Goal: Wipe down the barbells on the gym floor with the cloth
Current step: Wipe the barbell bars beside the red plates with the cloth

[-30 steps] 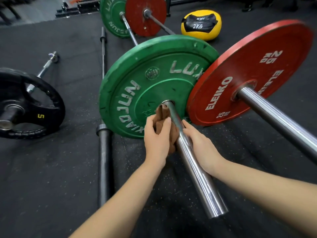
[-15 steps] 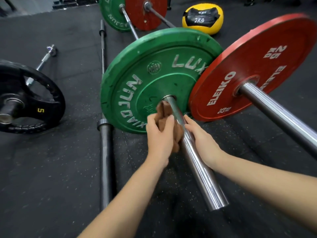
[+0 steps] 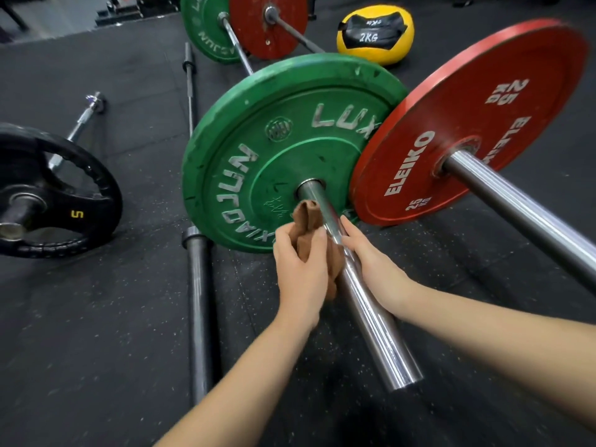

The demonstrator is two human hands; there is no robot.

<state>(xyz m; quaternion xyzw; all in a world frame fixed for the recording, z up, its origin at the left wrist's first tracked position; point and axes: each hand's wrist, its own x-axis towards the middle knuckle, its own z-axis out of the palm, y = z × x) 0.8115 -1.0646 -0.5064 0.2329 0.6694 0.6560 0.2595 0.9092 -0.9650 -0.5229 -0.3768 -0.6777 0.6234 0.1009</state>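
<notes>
Barbell sleeve points toward camera, cloth touching it.

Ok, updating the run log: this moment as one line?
step: wipe chrome sleeve | left hand: grips cloth against sleeve near green plate | right hand: touches sleeve

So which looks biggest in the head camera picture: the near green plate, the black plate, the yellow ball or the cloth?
1. near green plate
2. black plate, cut off at the picture's edge
3. yellow ball, though it sits farther away
4. cloth, partly hidden in the left hand
</notes>
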